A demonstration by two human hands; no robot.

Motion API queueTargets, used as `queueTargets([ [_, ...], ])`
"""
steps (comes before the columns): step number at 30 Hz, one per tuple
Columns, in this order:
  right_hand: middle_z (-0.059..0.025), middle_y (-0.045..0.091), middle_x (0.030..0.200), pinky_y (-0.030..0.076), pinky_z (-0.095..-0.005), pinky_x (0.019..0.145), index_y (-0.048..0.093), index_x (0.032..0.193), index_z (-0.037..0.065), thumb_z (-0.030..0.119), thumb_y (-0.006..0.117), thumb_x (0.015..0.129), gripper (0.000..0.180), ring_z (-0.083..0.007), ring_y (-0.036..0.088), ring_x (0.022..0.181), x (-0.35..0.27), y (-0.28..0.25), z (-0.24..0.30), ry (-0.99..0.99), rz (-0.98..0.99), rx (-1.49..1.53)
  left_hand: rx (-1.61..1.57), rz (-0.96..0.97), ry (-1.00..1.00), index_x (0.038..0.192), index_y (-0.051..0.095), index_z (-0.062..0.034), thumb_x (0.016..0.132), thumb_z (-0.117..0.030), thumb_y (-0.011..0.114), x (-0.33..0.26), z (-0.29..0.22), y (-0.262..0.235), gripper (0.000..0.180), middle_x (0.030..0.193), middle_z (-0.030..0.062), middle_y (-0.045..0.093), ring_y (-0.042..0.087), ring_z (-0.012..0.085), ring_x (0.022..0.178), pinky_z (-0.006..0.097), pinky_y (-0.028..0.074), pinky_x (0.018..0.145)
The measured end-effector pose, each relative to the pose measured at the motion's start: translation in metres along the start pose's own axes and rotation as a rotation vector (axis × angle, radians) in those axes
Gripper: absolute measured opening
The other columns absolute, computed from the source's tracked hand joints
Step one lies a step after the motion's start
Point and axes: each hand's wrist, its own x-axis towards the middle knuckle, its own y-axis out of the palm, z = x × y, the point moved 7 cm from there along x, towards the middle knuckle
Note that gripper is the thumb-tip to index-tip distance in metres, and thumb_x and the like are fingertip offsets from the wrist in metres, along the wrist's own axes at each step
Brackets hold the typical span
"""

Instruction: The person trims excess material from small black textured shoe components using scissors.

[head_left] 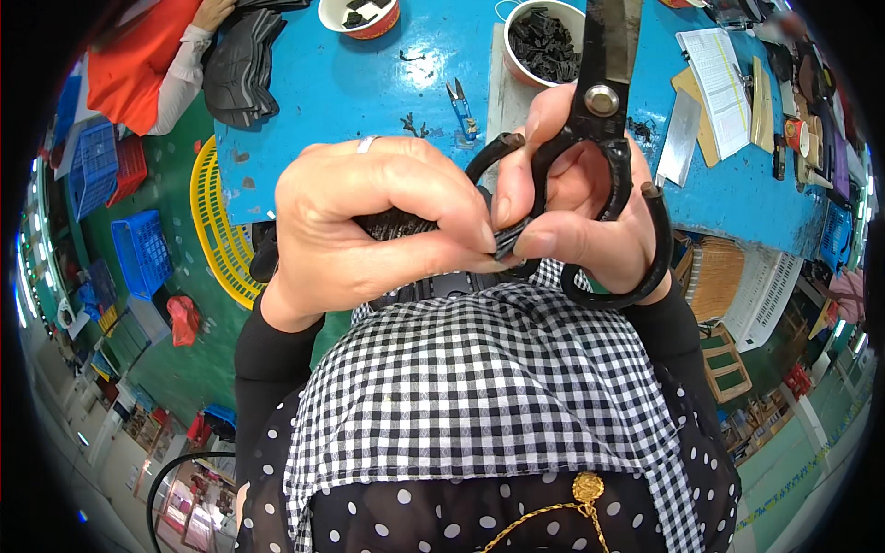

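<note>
Clamping a small dark ribbed piece (506,241) between fingertips above the black-and-white checked apron (461,387), left hand (373,217) and right hand (599,217) meet; the right hand also holds large black-handled metal scissors (595,120).

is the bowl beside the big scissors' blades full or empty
Not empty: black scraps cover its bottom, with some pale inner wall of the bowl showing above them. Their depth cannot be told from this view.
</note>
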Motion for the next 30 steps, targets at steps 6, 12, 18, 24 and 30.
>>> queueTargets([
  [6,-0.0112,0.054,0.077,0.049,-0.0323,0.058,0.033,0.110,0.004,0.000,0.067,0.063,0.058,-0.0227,0.057,0.069,0.002,-0.004,0.013,-0.186,-0.012,-0.088,-0.755,-0.269,-0.353,0.059,0.051,-0.0020,0.066,0.008,0.064,-0.021,0.026,-0.001,0.018,0.065,0.0098,0.060,0.057,0.0129,0.055,0.023,0.045,0.051],
  [12,-0.0110,0.053,0.085,0.047,-0.0327,0.069,0.034,0.113,0.007,-0.009,0.062,0.064,0.058,-0.0211,0.055,0.080,0.002,-0.005,0.014,-0.230,0.067,-0.112,-0.021,-0.036,-0.696,0.073,0.058,-0.0004,0.075,0.002,0.058,-0.048,0.042,-0.002,0.003,0.060,0.0046,0.057,0.048,0.0065,0.049,0.020,0.039,0.048],
  [18,-0.0104,0.054,0.086,0.046,-0.0295,0.074,0.038,0.110,0.006,-0.008,0.066,0.063,0.057,-0.0187,0.055,0.084,0.003,-0.001,0.016,-0.342,0.122,-0.332,0.110,-0.151,-0.335,0.085,0.060,0.0010,0.065,0.004,0.069,-0.042,0.017,-0.017,0.022,0.077,0.0077,0.061,0.052,0.0077,0.054,0.022,0.044,0.050],
  [24,-0.0112,0.055,0.089,0.046,-0.0302,0.076,0.039,0.110,0.005,-0.007,0.068,0.062,0.057,-0.0191,0.056,0.086,0.005,0.003,0.013,-0.358,0.142,-0.316,-0.118,-0.293,-0.247,0.079,0.061,0.0010,0.062,0.008,0.069,-0.022,0.013,-0.009,0.020,0.076,0.0106,0.062,0.060,0.0129,0.066,0.021,0.047,0.057],
  [30,-0.0122,0.056,0.089,0.048,-0.0302,0.075,0.036,0.112,0.005,-0.009,0.064,0.065,0.057,-0.0207,0.056,0.088,0.007,0.005,0.016,-0.337,0.182,-0.241,-0.319,-0.441,-0.236,0.074,0.060,-0.0003,0.061,0.011,0.068,-0.028,0.019,-0.007,0.020,0.076,0.0108,0.062,0.059,0.0153,0.068,0.024,0.047,0.060],
])
